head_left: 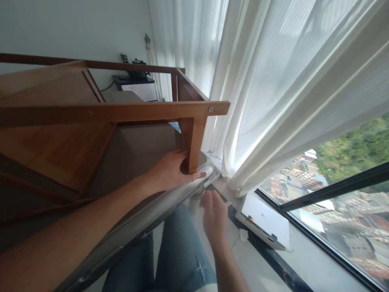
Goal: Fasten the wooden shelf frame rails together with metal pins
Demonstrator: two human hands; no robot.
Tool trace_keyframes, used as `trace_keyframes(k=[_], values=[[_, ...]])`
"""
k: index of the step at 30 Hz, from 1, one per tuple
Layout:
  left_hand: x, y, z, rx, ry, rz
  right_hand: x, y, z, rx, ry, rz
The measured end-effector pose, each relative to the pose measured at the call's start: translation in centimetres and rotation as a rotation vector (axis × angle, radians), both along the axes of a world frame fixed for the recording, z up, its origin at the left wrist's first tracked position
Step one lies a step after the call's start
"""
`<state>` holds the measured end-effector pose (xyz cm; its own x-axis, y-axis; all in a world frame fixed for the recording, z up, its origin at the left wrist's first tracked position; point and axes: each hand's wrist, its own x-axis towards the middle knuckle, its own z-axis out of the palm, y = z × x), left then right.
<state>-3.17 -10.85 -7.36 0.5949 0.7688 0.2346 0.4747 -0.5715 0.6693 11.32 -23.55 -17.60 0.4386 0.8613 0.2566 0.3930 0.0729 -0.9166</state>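
A brown wooden furniture frame [136,109] with flat panels rests on a table with a shiny, clear-covered edge [182,190]. My left hand [168,172] reaches across the tabletop and is closed around the lower end of the frame's corner post [197,140], with the thumb along the table edge. My right hand [214,213] is just beyond and below that edge, fingers curled and somewhat blurred. What it holds, if anything, I cannot make out. A round bolt head [210,109] shows near the end of the upper rail.
White curtains [252,101] hang close behind the frame. To the right, a white box-like case [267,221] sits on the ledge by the window [334,194]. A small cabinet [139,88] carries dark equipment at the back. My jeans-clad legs [182,251] are under the table edge.
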Motion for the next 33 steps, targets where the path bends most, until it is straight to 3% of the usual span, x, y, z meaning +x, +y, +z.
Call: trace_keyframes(k=[5, 9, 18, 24, 33], values=[[1.0, -0.9, 1.3, 0.159, 0.154, 0.141, 0.2, -0.5, -0.1, -0.002, 0.052, 0.063], [2.0, -1.7, 0.6, 0.215, 0.168, 0.295, 0.4, -0.3, -0.3, 0.013, 0.063, 0.038], [4.0, -2.7, -1.3, 0.065, -0.174, 0.586, 0.7, 0.2, -1.3, 0.06, 0.209, 0.065], [4.2, -2.9, -0.8, 0.028, -0.211, 0.599, 1.6, -0.7, -0.9, 0.071, 0.275, 0.123], [3.7, -2.7, -0.3, -0.049, -0.258, 0.497, 2.8, -1.0, 1.0, 0.109, 0.443, 0.17]])
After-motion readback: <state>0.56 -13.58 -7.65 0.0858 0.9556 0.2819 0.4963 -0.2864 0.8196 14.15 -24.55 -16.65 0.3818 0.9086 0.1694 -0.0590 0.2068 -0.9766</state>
